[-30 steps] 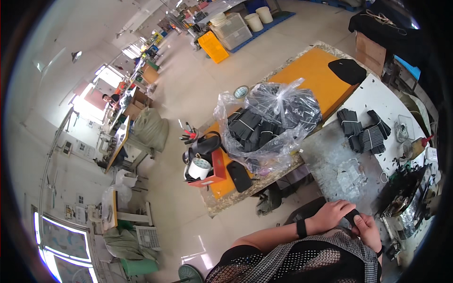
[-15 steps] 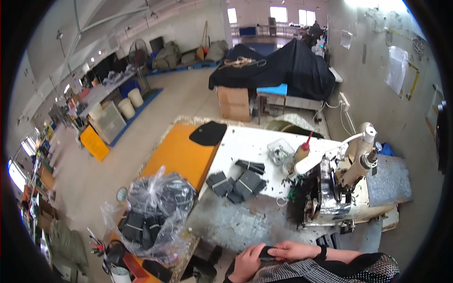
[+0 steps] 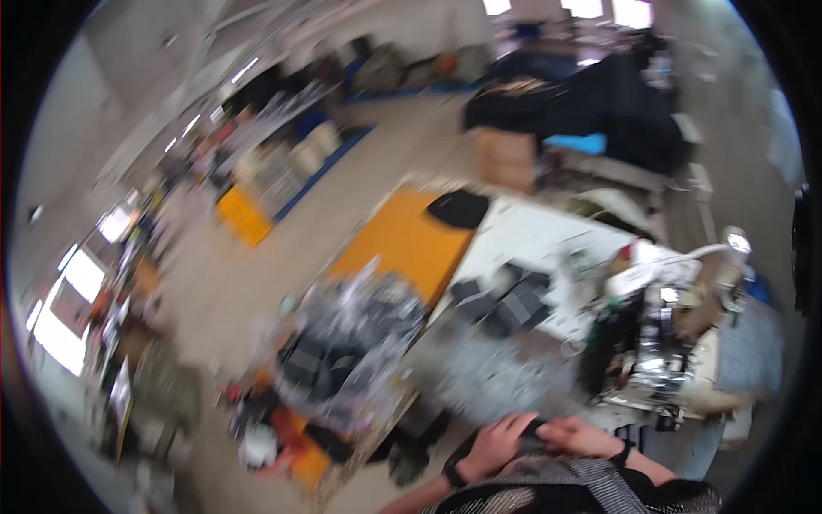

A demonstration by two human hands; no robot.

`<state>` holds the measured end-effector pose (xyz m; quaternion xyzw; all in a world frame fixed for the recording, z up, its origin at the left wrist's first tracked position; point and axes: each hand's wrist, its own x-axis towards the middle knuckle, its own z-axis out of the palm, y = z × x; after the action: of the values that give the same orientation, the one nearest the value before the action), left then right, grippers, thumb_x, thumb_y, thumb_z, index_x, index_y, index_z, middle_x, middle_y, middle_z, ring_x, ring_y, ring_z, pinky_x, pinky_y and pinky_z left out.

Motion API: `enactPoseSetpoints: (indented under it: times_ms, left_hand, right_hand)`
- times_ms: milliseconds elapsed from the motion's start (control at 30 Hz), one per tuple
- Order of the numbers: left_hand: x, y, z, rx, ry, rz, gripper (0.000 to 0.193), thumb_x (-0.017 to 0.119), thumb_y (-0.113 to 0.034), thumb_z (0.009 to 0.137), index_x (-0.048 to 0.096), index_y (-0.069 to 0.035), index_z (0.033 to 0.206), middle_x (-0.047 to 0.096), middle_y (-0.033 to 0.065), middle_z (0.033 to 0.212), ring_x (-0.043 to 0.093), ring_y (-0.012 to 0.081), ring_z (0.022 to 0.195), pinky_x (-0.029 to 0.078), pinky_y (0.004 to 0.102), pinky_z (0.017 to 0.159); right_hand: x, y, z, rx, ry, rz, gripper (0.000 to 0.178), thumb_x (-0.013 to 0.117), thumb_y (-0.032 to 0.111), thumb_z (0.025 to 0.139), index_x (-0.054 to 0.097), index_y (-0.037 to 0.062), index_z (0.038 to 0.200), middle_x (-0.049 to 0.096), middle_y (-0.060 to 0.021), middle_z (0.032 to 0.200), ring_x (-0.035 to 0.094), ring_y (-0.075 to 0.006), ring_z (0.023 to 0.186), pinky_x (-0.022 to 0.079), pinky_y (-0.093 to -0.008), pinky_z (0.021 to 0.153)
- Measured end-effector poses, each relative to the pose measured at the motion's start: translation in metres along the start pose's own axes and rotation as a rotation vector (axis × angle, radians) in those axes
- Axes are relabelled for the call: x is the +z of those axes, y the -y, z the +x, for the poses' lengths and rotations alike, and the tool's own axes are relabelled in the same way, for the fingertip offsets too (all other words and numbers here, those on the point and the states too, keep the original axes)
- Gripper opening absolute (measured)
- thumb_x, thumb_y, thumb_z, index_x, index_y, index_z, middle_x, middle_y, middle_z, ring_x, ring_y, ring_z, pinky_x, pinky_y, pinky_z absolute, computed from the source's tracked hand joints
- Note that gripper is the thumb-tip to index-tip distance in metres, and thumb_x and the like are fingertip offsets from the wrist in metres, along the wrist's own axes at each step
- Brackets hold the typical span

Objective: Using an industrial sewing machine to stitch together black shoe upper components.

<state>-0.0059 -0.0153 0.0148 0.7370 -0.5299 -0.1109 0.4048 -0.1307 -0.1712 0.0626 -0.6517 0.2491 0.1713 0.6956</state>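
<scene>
Head view's pretty blurry, but there's a small dark piece (image 3: 532,435) right in front of the person's body, just off the near edge of the worktop (image 3: 479,377). Both hands are on it: left hand (image 3: 495,445) curled shut around one end, right hand (image 3: 582,435) pinching the other, fingers bent in, so neither's open. Too smeared to tell exactly how the fingers sit, tbh. Past them, some black bundles (image 3: 521,307) lie on the white part, with a sewing machine (image 3: 664,330) off to the right. Over left there's a clear plastic bag (image 3: 392,347) stuffed with more dark bundles, and farther back a flat black piece (image 3: 458,209) lies mostly on an orange board (image 3: 396,236).
</scene>
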Motion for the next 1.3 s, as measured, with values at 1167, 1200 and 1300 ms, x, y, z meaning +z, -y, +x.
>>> enactPoseSetpoints:
  times_ms: [1167, 1200, 1300]
  left_hand:
    - [0.03, -0.027, 0.121, 0.778, -0.092, -0.025, 0.034, 0.061, -0.01, 0.074, 0.064, -0.005, 0.108, 0.051, 0.0168, 0.125, 0.049, 0.0321, 0.115, 0.043, 0.0449, 0.095]
    - [0.03, -0.033, 0.13, 0.834, -0.049, -0.024, 0.035, 0.061, -0.01, 0.073, 0.064, -0.005, 0.107, 0.054, 0.0156, 0.12, 0.052, 0.0308, 0.11, 0.044, 0.0437, 0.093]
    - [0.043, -0.046, 0.155, 0.939, 0.115, -0.085, 0.036, 0.062, -0.004, 0.068, 0.063, -0.003, 0.104, 0.062, 0.0131, 0.107, 0.061, 0.0288, 0.096, 0.05, 0.0411, 0.085]
  right_hand:
    - [0.003, -0.016, -0.062, -0.247, -0.382, 0.979, 0.028, 0.042, 0.029, 0.099, 0.05, 0.0053, 0.088, 0.028, 0.0051, 0.054, 0.021, -0.0067, 0.043, 0.019, -0.0233, 0.04]
    - [0.004, -0.015, -0.067, -0.293, -0.379, 0.979, 0.029, 0.041, 0.028, 0.1, 0.051, 0.0037, 0.088, 0.029, 0.0048, 0.054, 0.022, -0.0067, 0.043, 0.02, -0.0234, 0.04]
    - [0.003, -0.019, -0.074, -0.364, -0.475, 1.001, 0.032, 0.041, 0.031, 0.1, 0.051, 0.0027, 0.09, 0.032, 0.0041, 0.056, 0.029, -0.007, 0.044, 0.025, -0.0221, 0.041]
